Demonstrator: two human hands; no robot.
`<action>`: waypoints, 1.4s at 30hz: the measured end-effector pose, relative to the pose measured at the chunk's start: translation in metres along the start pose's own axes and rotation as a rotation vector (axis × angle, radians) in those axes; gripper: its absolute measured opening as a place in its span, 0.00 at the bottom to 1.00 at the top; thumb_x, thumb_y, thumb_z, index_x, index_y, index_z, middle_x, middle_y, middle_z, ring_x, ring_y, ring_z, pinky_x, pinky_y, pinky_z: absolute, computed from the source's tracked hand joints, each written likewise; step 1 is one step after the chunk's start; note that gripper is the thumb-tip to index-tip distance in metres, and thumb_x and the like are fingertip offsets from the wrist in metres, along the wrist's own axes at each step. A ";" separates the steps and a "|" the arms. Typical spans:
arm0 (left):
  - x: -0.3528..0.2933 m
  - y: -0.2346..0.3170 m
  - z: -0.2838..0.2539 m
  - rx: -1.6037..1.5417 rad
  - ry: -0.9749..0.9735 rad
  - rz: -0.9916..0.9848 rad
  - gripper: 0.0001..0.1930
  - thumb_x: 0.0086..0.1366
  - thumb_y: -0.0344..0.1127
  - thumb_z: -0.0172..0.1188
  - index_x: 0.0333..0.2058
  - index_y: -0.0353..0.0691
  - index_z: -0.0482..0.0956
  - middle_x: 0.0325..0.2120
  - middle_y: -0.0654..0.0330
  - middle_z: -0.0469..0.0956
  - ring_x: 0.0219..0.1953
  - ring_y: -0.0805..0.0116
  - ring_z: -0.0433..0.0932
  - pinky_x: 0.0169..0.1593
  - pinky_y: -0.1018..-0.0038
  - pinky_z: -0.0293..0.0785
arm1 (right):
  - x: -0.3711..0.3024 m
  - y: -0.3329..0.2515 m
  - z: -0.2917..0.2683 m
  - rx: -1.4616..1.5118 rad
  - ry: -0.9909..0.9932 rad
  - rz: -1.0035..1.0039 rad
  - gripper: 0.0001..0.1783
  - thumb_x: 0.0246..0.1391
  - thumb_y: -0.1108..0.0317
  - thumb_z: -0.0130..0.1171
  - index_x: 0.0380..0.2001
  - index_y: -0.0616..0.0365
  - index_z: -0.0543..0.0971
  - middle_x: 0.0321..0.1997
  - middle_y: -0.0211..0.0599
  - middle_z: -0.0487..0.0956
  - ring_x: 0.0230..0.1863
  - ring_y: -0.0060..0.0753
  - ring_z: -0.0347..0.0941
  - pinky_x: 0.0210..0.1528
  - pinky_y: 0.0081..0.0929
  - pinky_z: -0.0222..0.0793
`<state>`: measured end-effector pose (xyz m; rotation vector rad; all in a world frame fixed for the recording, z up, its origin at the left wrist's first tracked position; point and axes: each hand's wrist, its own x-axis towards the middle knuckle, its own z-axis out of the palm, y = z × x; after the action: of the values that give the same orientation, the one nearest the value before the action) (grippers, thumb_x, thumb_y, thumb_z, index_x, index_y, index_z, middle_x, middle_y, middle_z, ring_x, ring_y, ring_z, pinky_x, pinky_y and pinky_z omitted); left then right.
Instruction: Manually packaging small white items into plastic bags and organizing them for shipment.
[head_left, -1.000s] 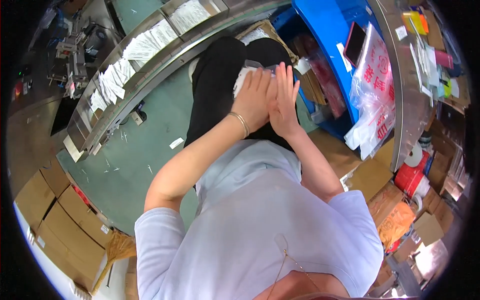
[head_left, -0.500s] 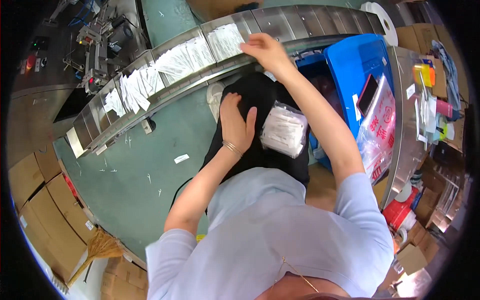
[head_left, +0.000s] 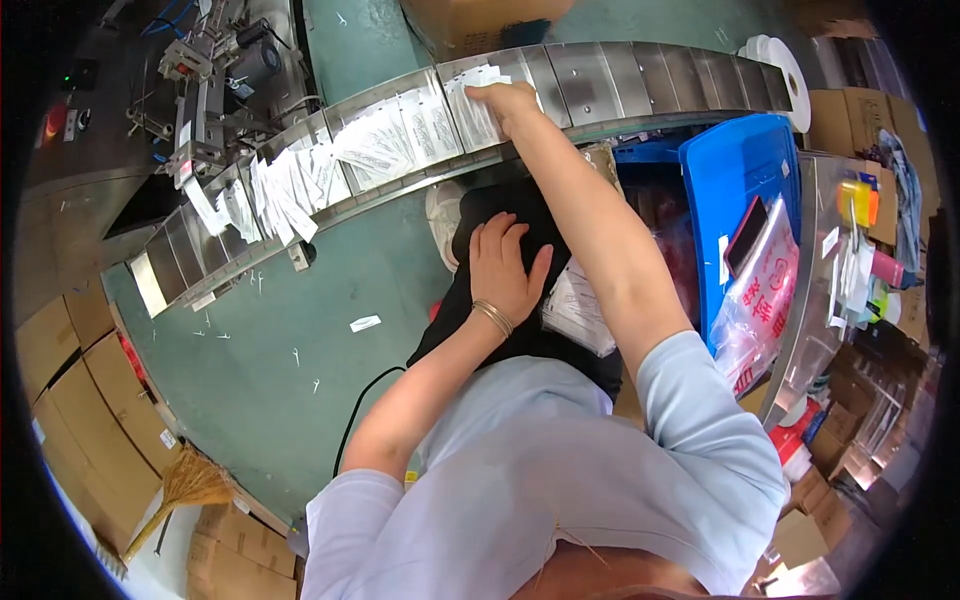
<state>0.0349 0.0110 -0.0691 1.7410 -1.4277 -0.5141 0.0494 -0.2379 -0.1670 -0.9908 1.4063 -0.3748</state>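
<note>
My right hand (head_left: 508,105) reaches over a compartment of the metal conveyor (head_left: 590,80). Its thumb and fingers are closed around white paper packets (head_left: 482,122), though the fingertips are partly hidden. More white packets (head_left: 385,145) lie fanned and piled in the compartments to the left. Over my black-trousered lap, my left hand (head_left: 505,265) is open, palm down, with the fingers loosely stretched and nothing held. Close beside it, a clear bag of white packets (head_left: 578,310) rests on my lap, partly covered by my right forearm.
A blue bin (head_left: 740,160) stands on the right, with a phone (head_left: 746,235) and printed clear plastic (head_left: 765,290) against it. Machinery (head_left: 215,90) adjoins the conveyor's left end. Cartons (head_left: 105,410) and a broom (head_left: 190,485) are at lower left. White scraps (head_left: 365,323) dot the floor.
My right hand has come down onto the packets and closed around them. The left hand has shifted right, towards the bag. Another packet now hangs at the machine; the whole view has shifted slightly.
</note>
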 end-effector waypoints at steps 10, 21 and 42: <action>0.000 -0.003 -0.003 -0.005 0.018 -0.007 0.19 0.56 0.40 0.58 0.42 0.35 0.67 0.44 0.48 0.68 0.50 0.50 0.65 0.56 0.56 0.57 | -0.040 -0.033 0.014 -0.010 -0.272 0.170 0.27 0.35 0.69 0.72 0.40 0.71 0.75 0.38 0.45 0.79 0.36 0.36 0.77 0.37 0.32 0.73; 0.010 -0.001 -0.004 -0.085 0.049 -0.060 0.14 0.56 0.36 0.58 0.38 0.35 0.69 0.40 0.49 0.70 0.46 0.51 0.68 0.52 0.60 0.61 | -0.071 -0.045 -0.013 0.280 -0.237 -0.070 0.21 0.30 0.79 0.69 0.34 0.71 0.77 0.35 0.46 0.79 0.33 0.36 0.77 0.37 0.32 0.73; 0.206 -0.062 0.080 0.643 -0.466 -0.328 0.20 0.57 0.36 0.54 0.48 0.33 0.70 0.52 0.41 0.64 0.56 0.47 0.60 0.52 0.56 0.63 | -0.159 0.020 -0.167 0.458 -0.059 -0.100 0.27 0.44 0.76 0.62 0.50 0.59 0.69 0.45 0.35 0.76 0.44 0.36 0.74 0.47 0.32 0.70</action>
<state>0.0719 -0.2075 -0.1289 2.5154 -1.7646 -0.7226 -0.1418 -0.1671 -0.0574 -0.6893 1.1492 -0.7011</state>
